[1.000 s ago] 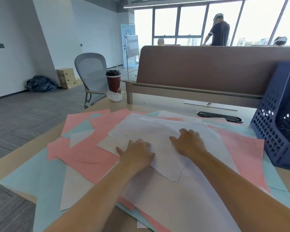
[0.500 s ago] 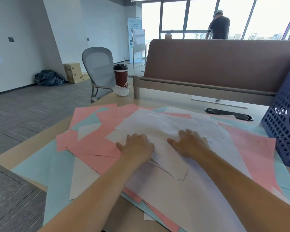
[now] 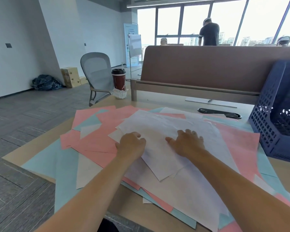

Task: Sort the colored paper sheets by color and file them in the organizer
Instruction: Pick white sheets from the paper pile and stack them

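Pink (image 3: 97, 144), light blue (image 3: 45, 163) and white sheets (image 3: 166, 128) lie mixed in a loose heap across the desk (image 3: 157, 102). The white sheets are on top in the middle. My left hand (image 3: 131, 145) sits at the left edge of the top white sheets with bent fingers gripping that edge, its thumb at the paper's side. A little to its right, my right hand (image 3: 187, 142) lies flat on the white sheets with its fingers spread. The dark blue perforated organizer (image 3: 266, 131) stands at the desk's right side, and none of the paper is in it.
A red coffee cup (image 3: 118, 79) on crumpled wrap stands at the desk's far left corner. A black oval cable port (image 3: 219, 113) lies behind the papers. A brown divider panel (image 3: 208, 67) closes the back. A grey chair (image 3: 97, 76) stands left; a person stands by the windows.
Both hands stay on the white sheets in nearly the same spots. The left fingers curl a bit tighter at the paper's edge, and my view shifts slightly.
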